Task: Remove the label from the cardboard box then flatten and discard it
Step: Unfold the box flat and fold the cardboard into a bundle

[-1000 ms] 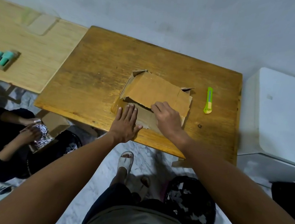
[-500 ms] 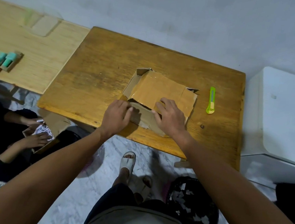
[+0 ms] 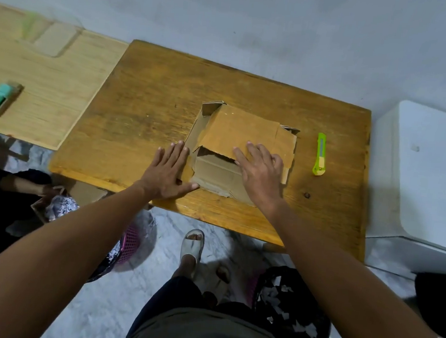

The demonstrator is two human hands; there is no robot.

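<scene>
Down on the wooden surface point(image 3: 145, 113), in the head view, the cardboard box point(image 3: 242, 132) lies half collapsed near the front edge, one end gaping toward the person. Their right hand point(image 3: 260, 172) lies flat on the top panel, fingers spread, gripping nothing; their left hand point(image 3: 166, 174) rests open on the wood, its thumb touching the box's corner. A green utility knife point(image 3: 320, 154) sits just beside. Light, stiff, creased stuff, I'd say; best pressed along the folds, then lifted by an edge.
</scene>
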